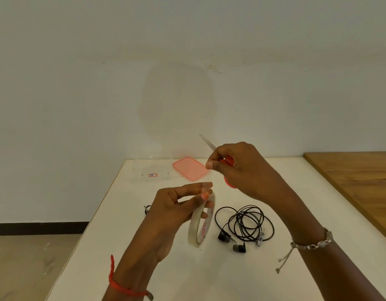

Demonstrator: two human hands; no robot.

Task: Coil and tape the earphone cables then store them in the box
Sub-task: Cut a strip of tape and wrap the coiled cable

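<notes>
Head view, and the left hand had one roll of clear tape raised above the table, thumb and fingertips pinched together on the roll's top edge, the roll standing on edge. The right hand was closed round one pair of red-handled scissors, a single slim blade poking up and away past the knuckles; thumb and forefinger were pressed together just above the tape, though whether a tape end sat between them could not be told. One coiled black earphone cable lay on the white table just right of the tape roll, two earbuds and the plug at its near side. A second dark bit of cable peeked out left of the tape, behind the left hand. Beyond the tape, at the far table edge, stood one clear box, open, and one pink lid lying flat beside it.
</notes>
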